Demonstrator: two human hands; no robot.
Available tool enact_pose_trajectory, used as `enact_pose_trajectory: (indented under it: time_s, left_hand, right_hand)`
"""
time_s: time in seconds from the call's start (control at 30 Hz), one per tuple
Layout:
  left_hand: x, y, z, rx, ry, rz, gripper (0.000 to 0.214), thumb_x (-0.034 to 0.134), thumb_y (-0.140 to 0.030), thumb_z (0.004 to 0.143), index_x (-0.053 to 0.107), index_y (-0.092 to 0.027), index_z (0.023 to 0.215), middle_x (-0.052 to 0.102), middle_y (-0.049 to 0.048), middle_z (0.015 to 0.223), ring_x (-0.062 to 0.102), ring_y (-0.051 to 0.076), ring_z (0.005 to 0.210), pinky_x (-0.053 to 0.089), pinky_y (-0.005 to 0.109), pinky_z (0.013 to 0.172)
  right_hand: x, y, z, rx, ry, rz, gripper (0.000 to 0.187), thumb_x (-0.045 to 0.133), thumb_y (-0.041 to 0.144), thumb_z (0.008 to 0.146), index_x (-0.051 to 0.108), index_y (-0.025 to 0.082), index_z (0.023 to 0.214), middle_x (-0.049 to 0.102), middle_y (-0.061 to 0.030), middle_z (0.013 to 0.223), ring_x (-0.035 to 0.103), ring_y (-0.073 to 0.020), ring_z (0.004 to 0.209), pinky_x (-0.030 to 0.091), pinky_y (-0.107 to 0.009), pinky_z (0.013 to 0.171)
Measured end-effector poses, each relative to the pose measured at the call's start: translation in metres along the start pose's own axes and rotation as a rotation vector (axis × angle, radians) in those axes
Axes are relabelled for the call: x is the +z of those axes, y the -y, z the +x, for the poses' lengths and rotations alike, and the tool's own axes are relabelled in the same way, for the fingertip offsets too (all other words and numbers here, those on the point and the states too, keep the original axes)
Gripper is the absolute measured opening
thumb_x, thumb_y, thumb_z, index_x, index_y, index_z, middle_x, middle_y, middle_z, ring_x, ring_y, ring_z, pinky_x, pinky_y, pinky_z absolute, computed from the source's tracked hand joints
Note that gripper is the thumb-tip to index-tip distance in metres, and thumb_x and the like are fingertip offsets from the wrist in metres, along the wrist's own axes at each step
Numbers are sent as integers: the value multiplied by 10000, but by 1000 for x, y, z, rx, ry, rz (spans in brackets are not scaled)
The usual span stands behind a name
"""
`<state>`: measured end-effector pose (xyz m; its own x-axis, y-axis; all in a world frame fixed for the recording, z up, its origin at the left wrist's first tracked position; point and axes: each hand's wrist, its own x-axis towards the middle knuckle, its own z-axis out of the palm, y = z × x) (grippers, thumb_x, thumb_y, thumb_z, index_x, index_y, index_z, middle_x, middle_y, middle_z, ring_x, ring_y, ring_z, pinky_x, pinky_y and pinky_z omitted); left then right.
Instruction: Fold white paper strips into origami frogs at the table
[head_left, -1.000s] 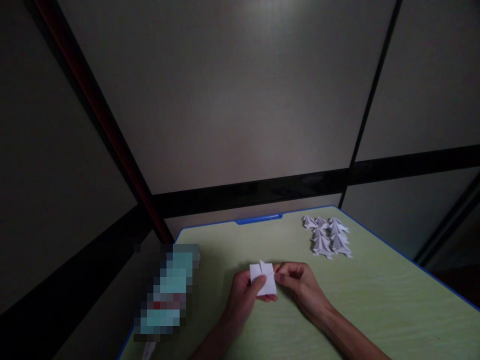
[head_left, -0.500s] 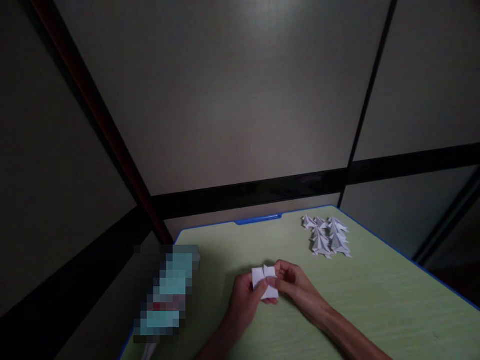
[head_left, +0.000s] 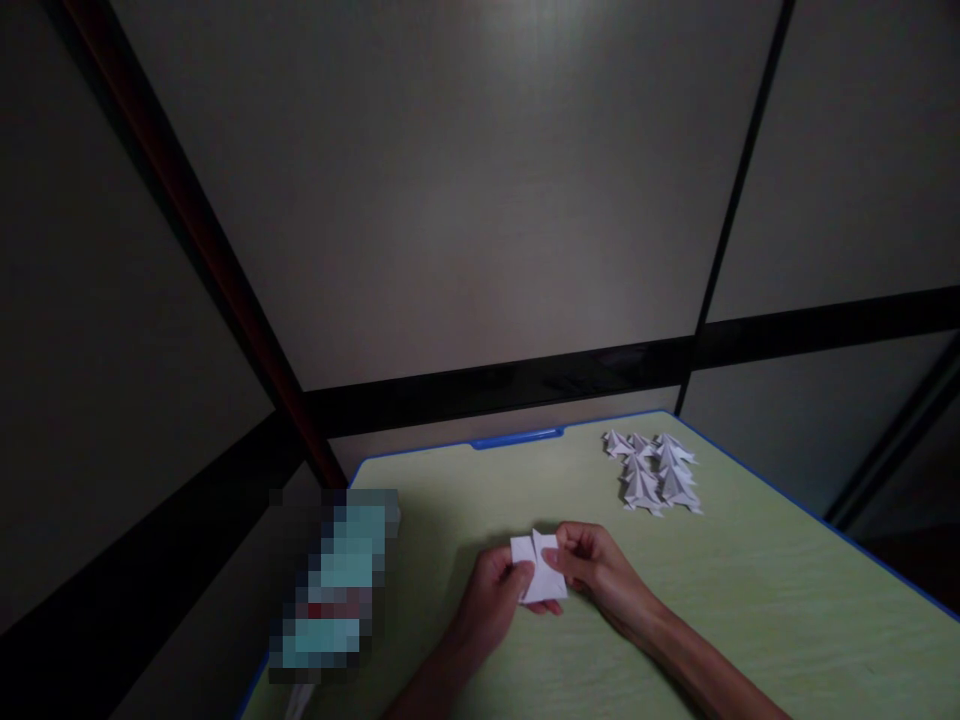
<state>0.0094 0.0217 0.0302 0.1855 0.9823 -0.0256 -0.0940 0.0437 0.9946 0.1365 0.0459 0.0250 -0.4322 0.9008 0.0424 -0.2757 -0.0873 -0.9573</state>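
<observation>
A small, squarish piece of folded white paper (head_left: 541,580) is held between my two hands above the pale green table. My left hand (head_left: 491,590) grips its left side, thumb on top and fingertips showing beneath the lower edge. My right hand (head_left: 592,560) pinches the upper right part, its thumb lying across the paper near the centre. A narrow flap stands up along the paper's middle at the top edge. The fold layers underneath are hidden by my fingers.
Several folded white paper figures (head_left: 651,472) sit grouped at the back right of the table (head_left: 735,600). A blue handle (head_left: 517,438) runs along the far edge. A blurred, pixelated object (head_left: 337,580) stands at the left. Panelled doors (head_left: 487,200) rise behind.
Both hands and the paper have shifted slightly right. My right thumb has slid up, and my left thumb has moved back from the middle, exposing more of the paper's centre.
</observation>
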Motion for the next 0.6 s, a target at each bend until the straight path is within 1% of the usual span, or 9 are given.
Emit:
enact_pose_trajectory:
  time_s: [0.13,0.3,0.43,0.6]
  left_hand:
    - [-1,4,3,-13,-12,-8,294,555,-351,600,610,-70,666,614,48,498,547,136,413,415,219,416]
    - [-2,6,3,7,-27,-10,256,579,-335,592,606,-83,620,615,41,516,537,122,405,415,212,410]
    - [-2,2,-1,43,4,-47,232,566,-303,618,615,-77,634,618,46,530,532,119,426,431,221,429]
    - [2,-6,-6,14,58,-128,218,579,-289,607,617,-76,631,625,60,553,536,139,463,453,251,452]
  right_hand:
    - [0,1,1,-11,3,-71,319,620,362,562,394,155,473,381,78,371,342,-52,330,168,-186,354]
    - [-2,0,1,-44,-18,-169,302,602,341,595,414,141,470,379,73,391,294,-43,360,162,-187,368]
    - [-2,-4,0,-32,15,-66,298,605,325,598,400,150,470,395,72,385,332,-49,350,181,-185,363]
    - [6,-1,-4,-29,36,123,298,612,295,594,393,156,449,409,62,375,399,-72,337,240,-187,342]
